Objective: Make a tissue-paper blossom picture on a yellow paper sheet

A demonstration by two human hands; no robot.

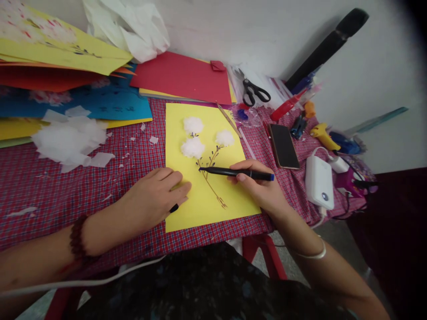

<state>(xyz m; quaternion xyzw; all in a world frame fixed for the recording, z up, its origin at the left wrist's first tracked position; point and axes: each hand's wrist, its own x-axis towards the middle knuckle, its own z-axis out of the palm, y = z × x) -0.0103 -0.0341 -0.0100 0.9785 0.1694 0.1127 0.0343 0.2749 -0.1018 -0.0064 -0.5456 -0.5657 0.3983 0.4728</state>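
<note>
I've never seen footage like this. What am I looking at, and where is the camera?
No machine here: these are a person's two bare hands, filmed by one camera worn on their head, looking down. The left hand lies flat on a yellow card bearing three white fluffy blossoms and a drawn stem. The right hand holds a black marker, its tip on the stem. The red checked cloth also carries scissors, a phone, a white charger and torn white tissue.
</note>
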